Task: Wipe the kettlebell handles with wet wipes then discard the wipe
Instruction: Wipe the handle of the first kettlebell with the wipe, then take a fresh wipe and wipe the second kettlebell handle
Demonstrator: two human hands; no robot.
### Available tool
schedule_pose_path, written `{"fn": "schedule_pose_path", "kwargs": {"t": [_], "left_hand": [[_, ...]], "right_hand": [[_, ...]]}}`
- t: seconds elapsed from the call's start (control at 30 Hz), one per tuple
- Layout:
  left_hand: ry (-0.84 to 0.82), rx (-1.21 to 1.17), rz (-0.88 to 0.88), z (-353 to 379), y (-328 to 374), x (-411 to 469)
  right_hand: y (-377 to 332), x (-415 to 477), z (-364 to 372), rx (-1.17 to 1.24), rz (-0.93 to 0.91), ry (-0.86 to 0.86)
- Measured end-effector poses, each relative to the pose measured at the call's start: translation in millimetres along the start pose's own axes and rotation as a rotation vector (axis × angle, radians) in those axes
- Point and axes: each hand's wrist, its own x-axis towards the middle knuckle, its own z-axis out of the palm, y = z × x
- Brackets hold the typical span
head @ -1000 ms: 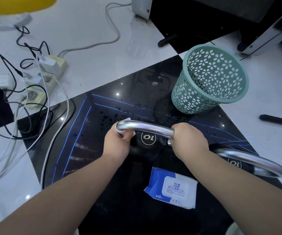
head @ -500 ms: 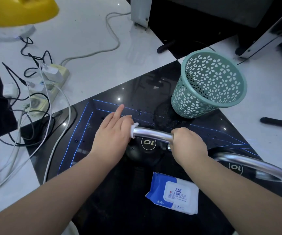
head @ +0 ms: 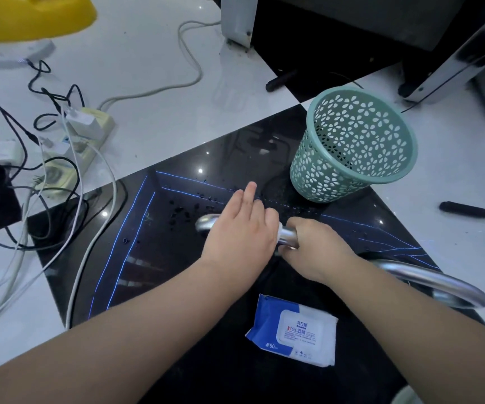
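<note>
Teal perforated waste basket [head: 352, 147] stood upright on the black floor tile [head: 153, 258], nothing visible inside. Blue-and-white wet wipes pack [head: 293, 330] lay flat near the forearms, flap shut. Left hand [head: 241, 231] draped over the chrome kettlebell handle [head: 206, 223], fingers extended flat rather than curled; sliver of white wet wipe [head: 279, 228] peeked out under the palm edge, pressed against the bar. Right hand [head: 314, 246] wrapped closed around the same handle just beside the left, almost touching. Second kettlebell handle [head: 439, 284] arced at right, untouched. Kettlebell body mostly hidden beneath both hands. Water droplets [head: 182, 211] scattered on the tile ahead of the handle. Power strip [head: 69, 158] and tangled cables [head: 31, 182] off to the left, well apart
</note>
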Motion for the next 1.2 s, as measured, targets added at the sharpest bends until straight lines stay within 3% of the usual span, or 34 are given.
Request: {"fn": "schedule_pose_path", "kwargs": {"t": [0.1, 0.23, 0.37, 0.53, 0.73, 0.97, 1.2], "left_hand": [[-0.138, -0.234, -0.1, -12.2, -20.7, -15.1], [-0.137, -0.485, -0.342, -26.9, -49.4, -28.6], [-0.098, -0.734, -0.447, -31.4, -51.1, -24.5], [-0.085, -1.014, -0.499, -42.4, -41.3, -17.9], [0.033, -1.343, -0.413, -110.8, -5.9, 5.2], [0.095, -1.398, -0.248, -160.8, 97.1, 43.2], [0.02, -1.169, -0.166, -114.5, 200.8, 57.4]], "right_hand": [[0.6, -8.8, -11.7, 0.377, 0.025, -0.103], [-8.1, -25.8, -16.1, 0.826, 0.04, -0.012], [-17.4, -28.4, -8.6, 0.916, 0.048, 0.152], [-21.2, -42.4, -18.8, 1.102, 0.031, 0.188], [10.0, -76.7, -93.5, 1.262, -0.084, 0.229], [106.3, -124.2, -164.8, 1.229, -0.099, 0.275], [199.3, -140.7, -130.2, 1.178, 0.064, 0.27]]}}
